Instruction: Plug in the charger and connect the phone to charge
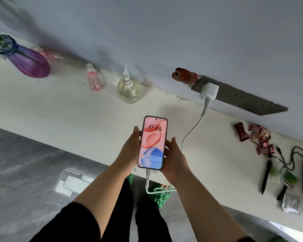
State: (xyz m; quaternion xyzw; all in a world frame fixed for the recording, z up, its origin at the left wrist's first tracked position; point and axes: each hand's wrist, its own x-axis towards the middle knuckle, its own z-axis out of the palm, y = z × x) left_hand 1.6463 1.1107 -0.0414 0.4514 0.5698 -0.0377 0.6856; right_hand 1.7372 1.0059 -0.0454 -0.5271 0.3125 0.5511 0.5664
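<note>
The phone [153, 143] has its screen lit, showing 17:05, and is held above the front part of the white table [68, 109]. My left hand [129, 151] grips its left edge and my right hand [173, 158] cups its right edge. A white cable [191, 131] is plugged into the phone's bottom end, loops below my right hand and runs up to the white charger [209, 91]. The charger sits in the grey socket strip [243, 100] on the wall.
Along the wall stand a purple vase [28, 62], a pink spray bottle [94, 79] and a clear pump bottle [129, 88]. Red candy wrappers [257, 137], a black pen [266, 177], a black cable [294, 158] and small packets [290, 205] lie at the table's right.
</note>
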